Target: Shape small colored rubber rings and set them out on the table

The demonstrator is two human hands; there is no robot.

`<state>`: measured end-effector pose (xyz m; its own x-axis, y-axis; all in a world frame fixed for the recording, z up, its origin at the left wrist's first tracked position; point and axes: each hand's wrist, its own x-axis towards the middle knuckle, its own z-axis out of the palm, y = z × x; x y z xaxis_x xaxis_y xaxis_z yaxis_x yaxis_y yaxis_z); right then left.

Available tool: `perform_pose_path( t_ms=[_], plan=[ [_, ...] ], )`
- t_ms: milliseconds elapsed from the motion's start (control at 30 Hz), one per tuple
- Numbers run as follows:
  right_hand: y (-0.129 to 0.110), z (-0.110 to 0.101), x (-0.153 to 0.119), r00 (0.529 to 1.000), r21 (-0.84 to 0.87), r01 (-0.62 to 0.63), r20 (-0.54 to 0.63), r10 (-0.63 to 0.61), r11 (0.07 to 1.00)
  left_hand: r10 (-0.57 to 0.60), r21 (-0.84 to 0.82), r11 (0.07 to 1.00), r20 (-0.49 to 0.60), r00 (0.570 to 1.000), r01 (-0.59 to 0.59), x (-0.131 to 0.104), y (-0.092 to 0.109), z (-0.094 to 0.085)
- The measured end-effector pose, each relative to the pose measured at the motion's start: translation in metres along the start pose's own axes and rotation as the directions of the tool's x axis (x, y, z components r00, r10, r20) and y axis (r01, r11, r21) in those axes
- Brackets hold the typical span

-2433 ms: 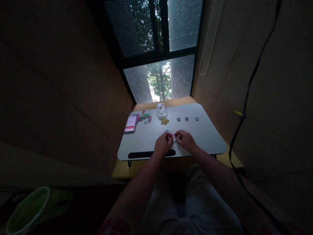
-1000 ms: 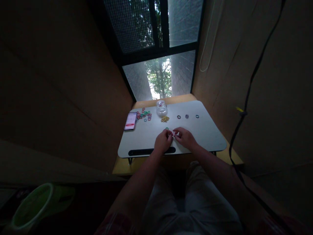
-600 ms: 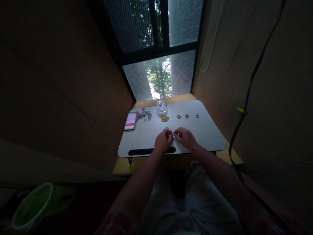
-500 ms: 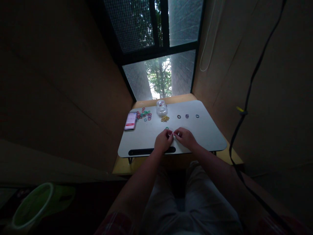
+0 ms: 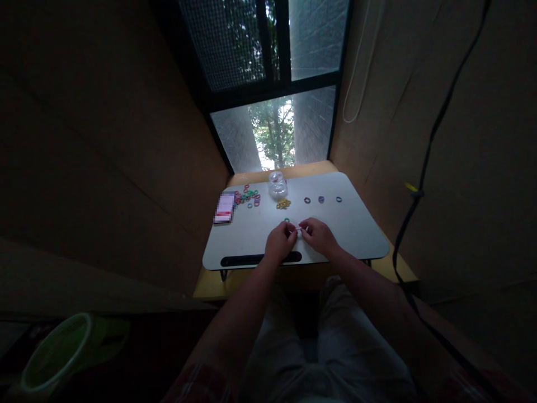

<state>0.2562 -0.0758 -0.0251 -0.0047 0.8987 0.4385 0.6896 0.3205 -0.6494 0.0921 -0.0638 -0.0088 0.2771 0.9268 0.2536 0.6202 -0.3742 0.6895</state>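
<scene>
My left hand (image 5: 282, 242) and my right hand (image 5: 318, 235) meet over the front middle of the white lap table (image 5: 243, 235). Both are closed in a pinch, with a small pink band (image 5: 298, 228) stretched between the fingertips; its exact kind is too small to tell. Just beyond my left fingers lies a green ring (image 5: 287, 220), like a small hair tie. Farther back is a cluster of yellow rings (image 5: 283, 204). Three dark or purplish rings, the middle one (image 5: 321, 199) bunched, sit apart in a row to the right.
A clear plastic jar (image 5: 277, 186) stands at the back. Mixed coloured rings (image 5: 247, 196) lie at the back left beside a phone (image 5: 224, 207). A black slot (image 5: 243, 260) runs along the front edge. A dark cable (image 5: 432, 140) hangs at right; a green basket (image 5: 56, 352) is low left.
My fingertips have drawn slightly apart, and more of the pink band shows between them. The other things have stayed in place.
</scene>
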Motion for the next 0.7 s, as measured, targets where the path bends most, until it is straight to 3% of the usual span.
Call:
perform_pose_path(
  t_ms=[700],
  plan=[
    [-0.0027, -0.0031, -0.0002, 0.997, 0.02, 0.037, 0.067, -0.038, 0.999, -0.025, -0.007, 1.0, 0.018, 1.0, 0.025, -0.001, 0.0014, -0.0027]
  ],
)
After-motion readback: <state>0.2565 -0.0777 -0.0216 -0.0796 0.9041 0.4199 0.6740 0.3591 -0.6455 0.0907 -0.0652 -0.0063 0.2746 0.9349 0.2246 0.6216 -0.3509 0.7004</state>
